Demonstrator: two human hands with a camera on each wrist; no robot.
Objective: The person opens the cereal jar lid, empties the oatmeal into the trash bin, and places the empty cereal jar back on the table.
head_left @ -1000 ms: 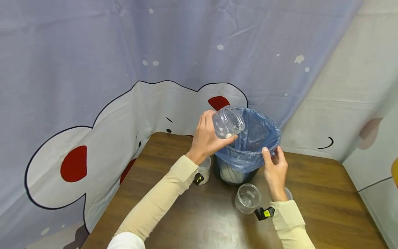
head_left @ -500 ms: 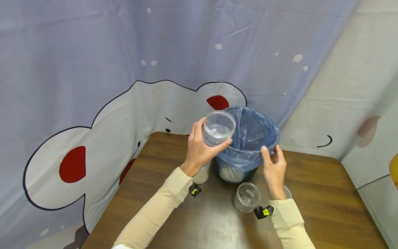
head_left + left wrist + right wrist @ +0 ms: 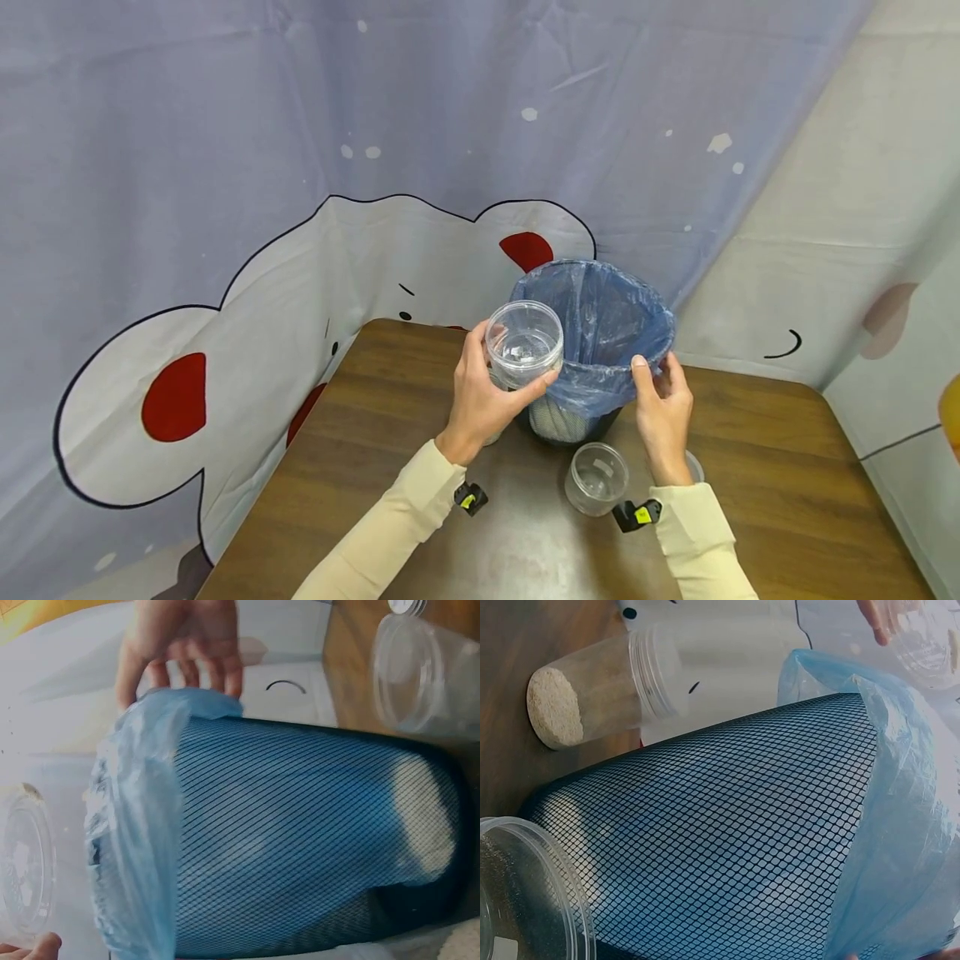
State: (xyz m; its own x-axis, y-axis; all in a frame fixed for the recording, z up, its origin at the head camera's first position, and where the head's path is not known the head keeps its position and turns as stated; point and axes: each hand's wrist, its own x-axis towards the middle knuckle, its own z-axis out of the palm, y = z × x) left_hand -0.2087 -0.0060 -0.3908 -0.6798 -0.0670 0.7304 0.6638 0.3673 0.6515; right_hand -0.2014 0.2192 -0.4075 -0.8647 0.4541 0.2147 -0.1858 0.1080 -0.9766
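Observation:
A clear plastic jar (image 3: 523,337) is gripped round its side by my left hand (image 3: 480,400), mouth upward, in front of the left part of a waste bin. That bin (image 3: 285,840) is dark wire mesh with a blue plastic bag (image 3: 600,308) folded over its rim. At the front right of the rim, my right hand (image 3: 663,417) pinches bag and edge, thumb on top and fingers behind. Only a finger or two of my left hand (image 3: 874,619) shows in the right wrist view, beside the held jar (image 3: 922,645).
Another clear jar (image 3: 596,479) stands on the wooden table (image 3: 787,475) before the bin. A jar with pale grains (image 3: 562,709) stands left of the bin, mostly hidden in the head view. Part of a clear container (image 3: 696,468) shows behind my right wrist. A printed curtain (image 3: 420,100) hangs behind.
My left hand has turned the jar from tilted over the bin to mouth up, and brought it left and down towards me. My right hand has stayed on the rim.

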